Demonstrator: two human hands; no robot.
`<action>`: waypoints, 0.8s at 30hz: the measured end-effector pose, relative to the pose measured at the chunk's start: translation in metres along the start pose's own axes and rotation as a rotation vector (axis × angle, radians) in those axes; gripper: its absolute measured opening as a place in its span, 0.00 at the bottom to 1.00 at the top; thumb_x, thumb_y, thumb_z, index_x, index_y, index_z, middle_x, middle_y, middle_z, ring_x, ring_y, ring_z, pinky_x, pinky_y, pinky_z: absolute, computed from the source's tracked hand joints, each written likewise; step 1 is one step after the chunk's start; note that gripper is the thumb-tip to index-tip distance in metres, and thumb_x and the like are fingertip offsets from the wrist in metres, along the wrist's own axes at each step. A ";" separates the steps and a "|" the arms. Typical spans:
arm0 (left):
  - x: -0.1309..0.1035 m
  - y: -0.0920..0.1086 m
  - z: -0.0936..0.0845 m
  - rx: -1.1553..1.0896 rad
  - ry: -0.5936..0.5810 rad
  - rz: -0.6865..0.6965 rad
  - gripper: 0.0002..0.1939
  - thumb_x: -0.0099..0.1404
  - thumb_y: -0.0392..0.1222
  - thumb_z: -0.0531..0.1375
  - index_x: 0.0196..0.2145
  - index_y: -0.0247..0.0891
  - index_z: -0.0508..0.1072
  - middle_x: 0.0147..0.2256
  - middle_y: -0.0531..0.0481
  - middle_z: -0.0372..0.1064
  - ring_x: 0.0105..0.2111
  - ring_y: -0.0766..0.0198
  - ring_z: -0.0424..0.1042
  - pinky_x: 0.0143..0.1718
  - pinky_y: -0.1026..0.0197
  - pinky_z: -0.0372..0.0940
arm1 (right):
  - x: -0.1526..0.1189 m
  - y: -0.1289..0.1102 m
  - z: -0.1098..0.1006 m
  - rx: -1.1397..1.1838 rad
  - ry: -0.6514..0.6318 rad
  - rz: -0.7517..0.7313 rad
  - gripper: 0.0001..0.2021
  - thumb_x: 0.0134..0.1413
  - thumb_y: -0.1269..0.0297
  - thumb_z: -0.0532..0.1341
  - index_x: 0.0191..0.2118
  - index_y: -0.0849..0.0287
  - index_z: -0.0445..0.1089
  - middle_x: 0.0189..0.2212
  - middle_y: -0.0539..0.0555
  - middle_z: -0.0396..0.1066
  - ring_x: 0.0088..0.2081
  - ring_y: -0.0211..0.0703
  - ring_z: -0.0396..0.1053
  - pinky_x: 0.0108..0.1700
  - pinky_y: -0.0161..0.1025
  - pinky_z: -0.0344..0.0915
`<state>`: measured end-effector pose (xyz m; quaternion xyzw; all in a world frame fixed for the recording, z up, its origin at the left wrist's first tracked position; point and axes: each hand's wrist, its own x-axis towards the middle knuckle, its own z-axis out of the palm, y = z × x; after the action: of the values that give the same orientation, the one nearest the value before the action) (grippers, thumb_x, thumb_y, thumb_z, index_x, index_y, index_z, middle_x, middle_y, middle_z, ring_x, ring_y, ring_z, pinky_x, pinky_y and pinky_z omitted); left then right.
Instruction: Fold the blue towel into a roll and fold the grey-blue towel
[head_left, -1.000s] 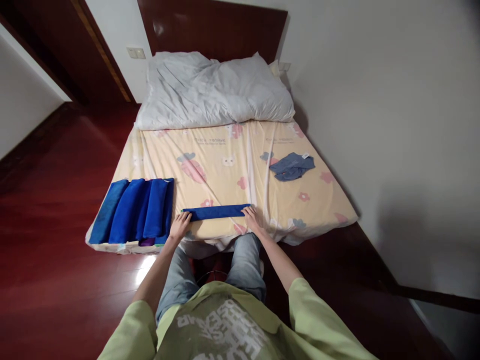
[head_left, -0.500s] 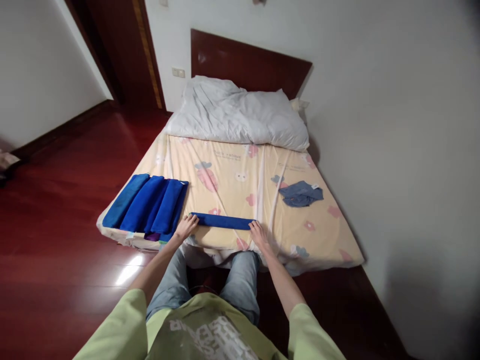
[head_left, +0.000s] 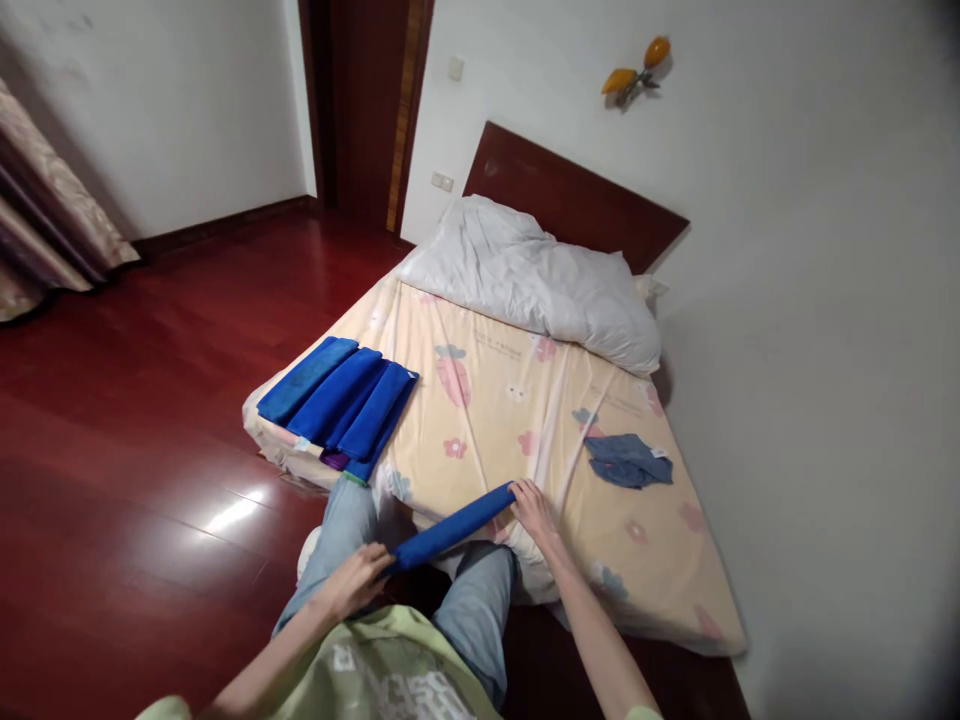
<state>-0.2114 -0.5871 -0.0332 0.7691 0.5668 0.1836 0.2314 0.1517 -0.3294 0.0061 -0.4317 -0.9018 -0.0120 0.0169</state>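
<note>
Near the bottom middle of the frame, a person holds a long folded blue towel by its two ends, just off the front edge of the bed. The left hand is closed around the low end, over the person's knees, and the right hand grips the high end by the mattress edge. The towel slants up to the right. To do this well, I think both hands should hold tight and keep the towel pulled straight, so the fold does not fall open. At the middle left, a row of folded blue towels lies on the bed corner. A gray cloth lies at the right, and a white pillow sits at the top.
</note>
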 end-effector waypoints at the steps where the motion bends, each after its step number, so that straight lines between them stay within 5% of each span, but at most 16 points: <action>1: -0.010 0.006 0.011 -0.036 -0.026 -0.024 0.14 0.66 0.32 0.56 0.47 0.44 0.75 0.42 0.46 0.75 0.41 0.58 0.75 0.43 0.58 0.69 | 0.006 -0.006 -0.001 -0.018 -0.030 -0.028 0.16 0.51 0.80 0.57 0.44 0.57 0.71 0.44 0.57 0.74 0.49 0.50 0.70 0.53 0.43 0.67; 5: -0.026 0.017 0.023 -0.108 -0.031 -0.110 0.16 0.59 0.29 0.59 0.42 0.44 0.76 0.41 0.46 0.75 0.42 0.54 0.75 0.43 0.56 0.71 | 0.039 -0.029 -0.007 -0.082 -0.114 -0.146 0.18 0.52 0.80 0.56 0.45 0.57 0.72 0.46 0.60 0.74 0.50 0.53 0.70 0.52 0.46 0.68; 9: -0.019 -0.001 -0.011 -0.042 0.220 -0.085 0.18 0.61 0.28 0.56 0.45 0.43 0.77 0.40 0.46 0.75 0.40 0.56 0.74 0.42 0.58 0.70 | 0.091 -0.040 -0.027 -0.126 -0.105 -0.179 0.20 0.52 0.81 0.55 0.45 0.53 0.73 0.46 0.60 0.75 0.48 0.54 0.70 0.49 0.47 0.69; 13: -0.007 -0.030 -0.050 0.076 0.473 -0.037 0.16 0.68 0.31 0.55 0.49 0.41 0.75 0.40 0.45 0.73 0.40 0.57 0.71 0.41 0.58 0.67 | 0.175 -0.056 -0.059 -0.182 -0.055 -0.228 0.19 0.56 0.79 0.53 0.48 0.55 0.72 0.48 0.61 0.74 0.50 0.54 0.68 0.49 0.47 0.68; 17: 0.003 -0.064 -0.076 0.203 0.608 -0.026 0.15 0.72 0.33 0.53 0.51 0.40 0.76 0.41 0.43 0.73 0.41 0.57 0.70 0.45 0.55 0.65 | 0.277 -0.094 -0.083 -0.164 0.057 -0.340 0.15 0.61 0.76 0.53 0.50 0.59 0.71 0.50 0.63 0.71 0.53 0.54 0.65 0.53 0.46 0.66; 21: 0.000 -0.102 -0.089 0.315 0.690 -0.060 0.17 0.72 0.32 0.52 0.52 0.39 0.76 0.41 0.43 0.74 0.41 0.57 0.69 0.44 0.53 0.62 | 0.364 -0.145 -0.081 -0.174 0.115 -0.457 0.14 0.67 0.75 0.50 0.50 0.61 0.70 0.50 0.64 0.70 0.53 0.53 0.64 0.54 0.47 0.64; 24: -0.004 -0.123 -0.091 0.350 0.689 -0.095 0.19 0.72 0.31 0.50 0.54 0.38 0.75 0.38 0.43 0.73 0.39 0.58 0.68 0.43 0.54 0.62 | 0.405 -0.176 -0.065 -0.166 0.096 -0.522 0.13 0.67 0.76 0.51 0.50 0.61 0.69 0.51 0.64 0.69 0.54 0.53 0.63 0.54 0.47 0.65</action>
<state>-0.3589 -0.5463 -0.0273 0.6632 0.6689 0.3209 -0.0990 -0.2376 -0.1265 0.0860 -0.1834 -0.9766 -0.1103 0.0207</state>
